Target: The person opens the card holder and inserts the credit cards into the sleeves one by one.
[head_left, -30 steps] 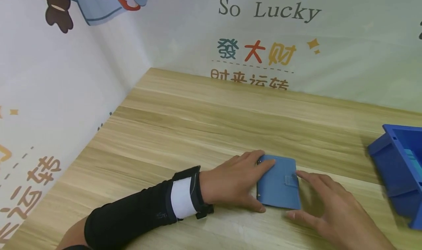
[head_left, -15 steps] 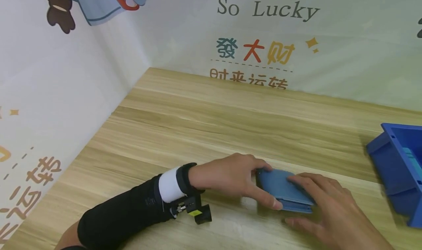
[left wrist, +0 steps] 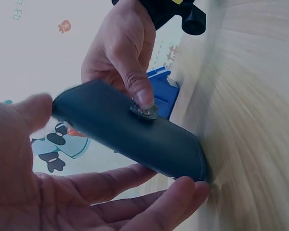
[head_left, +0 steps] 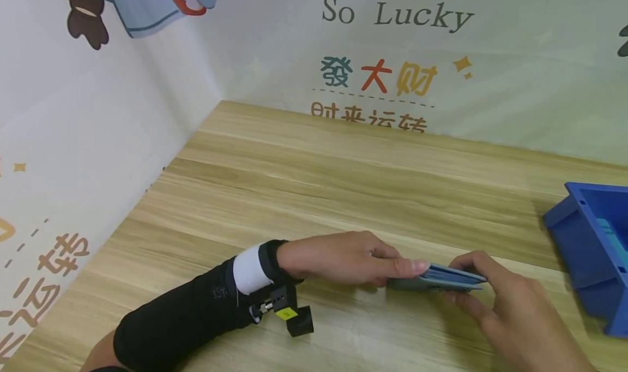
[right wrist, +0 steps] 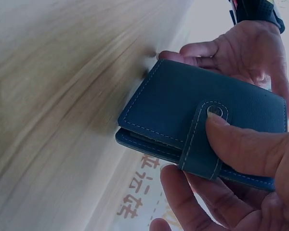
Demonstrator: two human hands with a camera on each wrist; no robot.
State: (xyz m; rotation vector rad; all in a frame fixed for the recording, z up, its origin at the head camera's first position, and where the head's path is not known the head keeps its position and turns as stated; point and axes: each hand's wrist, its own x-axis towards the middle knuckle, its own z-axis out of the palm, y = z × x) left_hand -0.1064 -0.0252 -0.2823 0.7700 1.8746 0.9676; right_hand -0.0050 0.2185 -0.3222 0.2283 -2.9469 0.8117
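Note:
A small blue leather wallet (head_left: 409, 285) is tipped on edge between both hands, low over the wooden table. It has pale stitching and a strap (right wrist: 195, 149) with a round metal snap. My left hand (head_left: 338, 258) grips its spine end, thumb along one edge and fingers on the other side. My right hand (head_left: 515, 306) holds the strap side; in the right wrist view its thumb (right wrist: 250, 149) presses on the snap while the fingers lie behind the strap. Layers show between the covers in the head view.
A blue plastic bin (head_left: 579, 252) stands at the right, with something teal (head_left: 608, 230) inside. Printed cloth (head_left: 265, 50) hangs along the table's back and left edges. A black sleeve (head_left: 181, 312) and a wrist camera (head_left: 294, 317) are on the left arm.
The wallet lay flat with its strap facing up; it has been lifted and tilted up on edge. My left hand has turned with it, and my right hand has closed on the strap side.

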